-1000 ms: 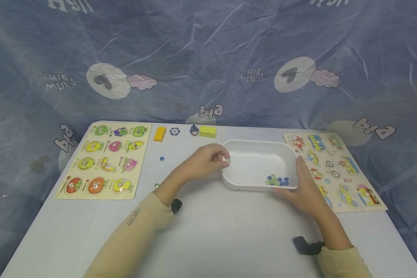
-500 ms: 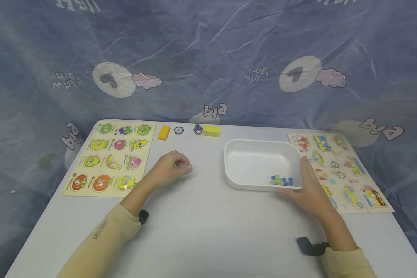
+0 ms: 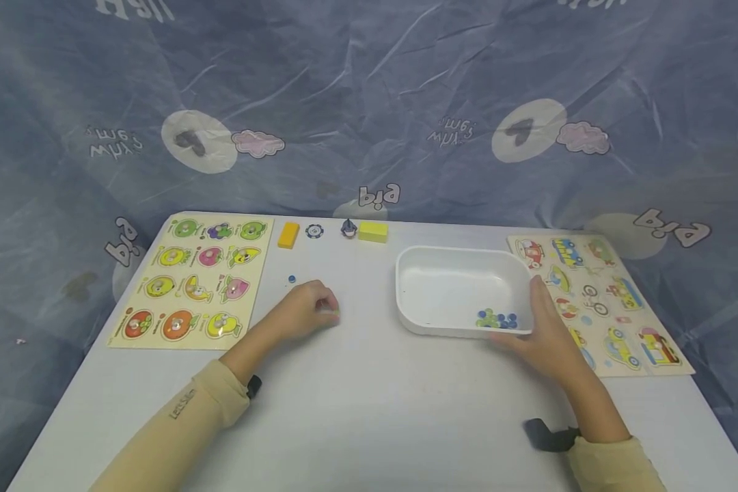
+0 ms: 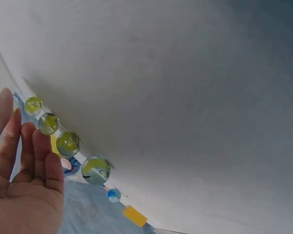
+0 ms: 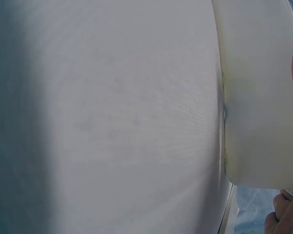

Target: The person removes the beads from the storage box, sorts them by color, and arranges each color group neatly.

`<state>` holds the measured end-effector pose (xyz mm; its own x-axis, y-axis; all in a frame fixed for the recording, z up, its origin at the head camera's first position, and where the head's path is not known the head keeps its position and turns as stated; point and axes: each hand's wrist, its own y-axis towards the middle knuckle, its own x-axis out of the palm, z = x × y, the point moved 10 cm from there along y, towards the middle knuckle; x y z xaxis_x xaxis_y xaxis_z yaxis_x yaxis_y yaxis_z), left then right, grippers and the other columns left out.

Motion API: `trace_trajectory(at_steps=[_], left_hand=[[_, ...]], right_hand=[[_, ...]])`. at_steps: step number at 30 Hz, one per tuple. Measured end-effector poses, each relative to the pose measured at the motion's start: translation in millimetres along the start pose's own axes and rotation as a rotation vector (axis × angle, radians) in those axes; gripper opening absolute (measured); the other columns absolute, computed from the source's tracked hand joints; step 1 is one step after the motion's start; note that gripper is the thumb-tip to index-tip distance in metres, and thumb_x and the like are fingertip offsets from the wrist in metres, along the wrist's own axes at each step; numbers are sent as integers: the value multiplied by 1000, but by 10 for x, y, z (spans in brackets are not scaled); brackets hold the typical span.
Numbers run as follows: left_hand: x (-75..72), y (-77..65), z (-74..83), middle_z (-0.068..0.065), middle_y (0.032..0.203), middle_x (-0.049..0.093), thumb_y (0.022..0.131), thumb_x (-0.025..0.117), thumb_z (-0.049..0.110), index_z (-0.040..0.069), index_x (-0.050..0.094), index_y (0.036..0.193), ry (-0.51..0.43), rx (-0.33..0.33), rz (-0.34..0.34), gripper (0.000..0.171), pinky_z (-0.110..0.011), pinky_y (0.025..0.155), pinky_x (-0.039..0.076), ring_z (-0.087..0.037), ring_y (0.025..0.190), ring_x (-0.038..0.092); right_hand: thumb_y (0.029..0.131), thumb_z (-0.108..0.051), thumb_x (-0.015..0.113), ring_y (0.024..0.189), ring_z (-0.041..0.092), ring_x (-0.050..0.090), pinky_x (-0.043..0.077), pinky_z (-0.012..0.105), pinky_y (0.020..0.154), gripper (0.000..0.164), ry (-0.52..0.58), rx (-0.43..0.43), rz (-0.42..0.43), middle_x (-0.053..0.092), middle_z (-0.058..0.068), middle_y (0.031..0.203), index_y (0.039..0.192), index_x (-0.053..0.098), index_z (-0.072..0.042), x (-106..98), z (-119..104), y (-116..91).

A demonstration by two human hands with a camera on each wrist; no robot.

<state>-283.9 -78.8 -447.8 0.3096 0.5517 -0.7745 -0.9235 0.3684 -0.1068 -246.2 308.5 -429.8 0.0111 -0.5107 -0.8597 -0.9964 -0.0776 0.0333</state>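
In the head view my left hand (image 3: 310, 311) is low over the table, left of the white tray (image 3: 459, 250), with thumb and index fingertips together. The left wrist view has that hand (image 4: 29, 180) pinching a small glass marble (image 4: 15, 103) at its tips. Beside its fingers several yellow-green glass marbles (image 4: 68, 144) lie in a row, ending in a blue marble (image 4: 114, 195). The hand hides most of this row from the head camera. My right hand (image 3: 547, 335) grips the tray's near right corner. Blue and green marbles (image 3: 498, 319) cluster inside that corner.
A fruit puzzle board (image 3: 190, 287) lies at the left, a vehicle puzzle board (image 3: 596, 301) at the right, partly behind my right hand. Along the back edge are an orange block (image 3: 288, 235), a round chip (image 3: 314, 231), a small figure (image 3: 348, 229) and a yellow block (image 3: 373, 232).
My left hand has moved from the tray's left rim leftward over the table, then slightly nearer to me. The blue marble on the table shows again. My right hand stays on the tray.
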Motion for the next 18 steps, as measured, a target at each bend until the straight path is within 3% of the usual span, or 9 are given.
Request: trace_trajectory(at_steps=[8, 18], left_hand=[[66, 33, -23, 6, 90, 60, 77, 77, 25, 20, 67, 87, 56, -15, -16, 15, -30, 88, 47, -12, 89, 53], [93, 22, 32, 6, 94, 61, 75, 79, 23, 18, 69, 91, 113, 13, -16, 20, -32, 95, 46, -14, 97, 55]], right_hand=[[68, -63, 72, 146, 34, -9, 5, 58, 115, 130, -2, 3, 0, -19, 4, 157, 149, -16, -14, -16, -1, 2], [68, -63, 72, 146, 31, -12, 5, 57, 116, 129, 7, -5, -8, -20, 4, 157, 149, -16, -14, -4, -8, -13]])
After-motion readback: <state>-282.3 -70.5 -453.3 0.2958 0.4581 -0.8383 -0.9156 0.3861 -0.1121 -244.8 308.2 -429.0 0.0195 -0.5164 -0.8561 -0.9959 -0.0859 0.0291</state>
